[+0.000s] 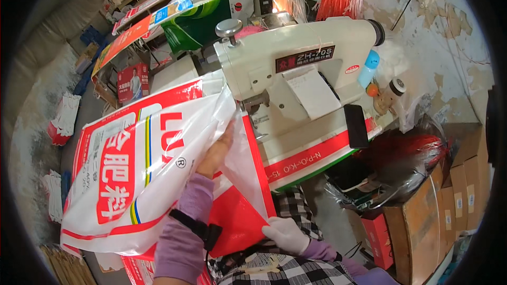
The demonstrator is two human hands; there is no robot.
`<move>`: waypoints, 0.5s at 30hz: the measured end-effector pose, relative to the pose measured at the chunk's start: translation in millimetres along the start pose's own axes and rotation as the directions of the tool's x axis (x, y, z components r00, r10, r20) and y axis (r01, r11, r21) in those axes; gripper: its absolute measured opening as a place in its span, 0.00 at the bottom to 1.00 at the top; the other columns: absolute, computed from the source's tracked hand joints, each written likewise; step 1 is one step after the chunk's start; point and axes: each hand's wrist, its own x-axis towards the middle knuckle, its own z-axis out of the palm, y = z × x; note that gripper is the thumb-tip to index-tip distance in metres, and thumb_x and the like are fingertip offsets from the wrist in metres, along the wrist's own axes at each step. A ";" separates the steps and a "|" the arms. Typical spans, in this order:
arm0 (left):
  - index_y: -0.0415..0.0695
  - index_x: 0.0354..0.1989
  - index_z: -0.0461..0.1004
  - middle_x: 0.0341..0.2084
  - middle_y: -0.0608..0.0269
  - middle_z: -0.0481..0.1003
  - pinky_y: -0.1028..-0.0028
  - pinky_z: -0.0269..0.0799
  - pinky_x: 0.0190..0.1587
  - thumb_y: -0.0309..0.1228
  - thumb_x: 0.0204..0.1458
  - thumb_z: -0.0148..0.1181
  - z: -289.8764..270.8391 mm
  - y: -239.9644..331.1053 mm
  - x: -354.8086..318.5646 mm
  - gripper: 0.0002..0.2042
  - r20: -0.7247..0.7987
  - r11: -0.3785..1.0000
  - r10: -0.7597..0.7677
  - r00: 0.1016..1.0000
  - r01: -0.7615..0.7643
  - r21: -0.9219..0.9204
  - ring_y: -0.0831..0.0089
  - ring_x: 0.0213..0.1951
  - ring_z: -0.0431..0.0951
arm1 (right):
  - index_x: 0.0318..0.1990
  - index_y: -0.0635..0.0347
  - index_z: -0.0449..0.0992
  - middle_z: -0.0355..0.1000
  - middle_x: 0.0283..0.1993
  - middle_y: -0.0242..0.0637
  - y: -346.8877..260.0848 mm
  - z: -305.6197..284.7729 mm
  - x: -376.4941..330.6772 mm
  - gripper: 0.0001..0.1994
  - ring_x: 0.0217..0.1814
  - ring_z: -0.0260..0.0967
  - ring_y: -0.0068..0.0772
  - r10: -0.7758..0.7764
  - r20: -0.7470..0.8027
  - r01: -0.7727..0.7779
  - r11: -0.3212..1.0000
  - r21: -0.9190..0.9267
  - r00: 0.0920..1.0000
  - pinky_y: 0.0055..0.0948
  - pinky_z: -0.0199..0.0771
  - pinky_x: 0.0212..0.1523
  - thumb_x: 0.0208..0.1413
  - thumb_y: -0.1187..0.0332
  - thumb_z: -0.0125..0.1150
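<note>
At the sewing machine [296,55], I've got the bag [163,179] roughly in place, I'd guess. My right hand [287,234] pinches its edge; left hand [216,154] is partly under its plastic, can't tell the grip. No finished seam visible, so sewing's probably unfinished.

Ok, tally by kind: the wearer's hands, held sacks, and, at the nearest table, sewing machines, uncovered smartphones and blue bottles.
Hands: 2 (left hand, right hand)
Woven sack: 1, as far as the folds show
Sewing machine: 1
Black smartphone: 1
Light-blue bottle: 1
Total: 6
</note>
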 end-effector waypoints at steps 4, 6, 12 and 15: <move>0.52 0.68 0.59 0.68 0.52 0.56 0.68 0.48 0.69 0.39 0.63 0.48 4.5 -30.2 18.9 0.24 0.122 0.967 0.143 0.982 -0.165 0.195 0.63 0.70 0.52 | 0.20 0.62 0.72 0.70 0.25 0.43 -31.8 -1.8 5.1 0.17 0.32 0.70 0.43 -0.176 0.080 0.183 0.979 -0.085 0.981 0.35 0.71 0.34 0.60 0.65 0.55; 0.52 0.67 0.59 0.69 0.50 0.54 0.66 0.48 0.69 0.37 0.63 0.47 23.0 -33.2 8.3 0.23 0.097 0.991 0.069 0.993 -0.079 0.105 0.58 0.71 0.49 | 0.21 0.62 0.70 0.69 0.24 0.43 -36.8 -1.2 11.0 0.14 0.34 0.71 0.45 -0.296 0.165 0.324 0.927 -0.189 0.941 0.35 0.74 0.37 0.57 0.67 0.55; 0.36 0.61 0.63 0.67 0.28 0.44 0.56 0.50 0.69 0.23 0.55 0.50 79.4 -44.8 -120.8 0.23 0.251 0.792 0.380 0.890 -0.453 0.409 0.34 0.68 0.48 | 0.27 0.61 0.71 0.69 0.27 0.43 39.4 -37.1 -14.1 0.09 0.38 0.72 0.45 -0.222 0.129 0.255 0.885 -0.389 0.967 0.37 0.73 0.39 0.57 0.67 0.52; 0.51 0.59 0.69 0.69 0.41 0.50 0.51 0.47 0.69 0.25 0.46 0.63 36.5 34.5 -250.3 0.28 0.587 0.802 0.256 0.768 -0.508 0.315 0.40 0.69 0.49 | 0.29 0.63 0.73 0.72 0.31 0.45 39.9 -46.8 -12.2 0.12 0.38 0.72 0.47 -0.047 0.095 0.062 0.984 -0.168 0.994 0.37 0.73 0.38 0.60 0.65 0.51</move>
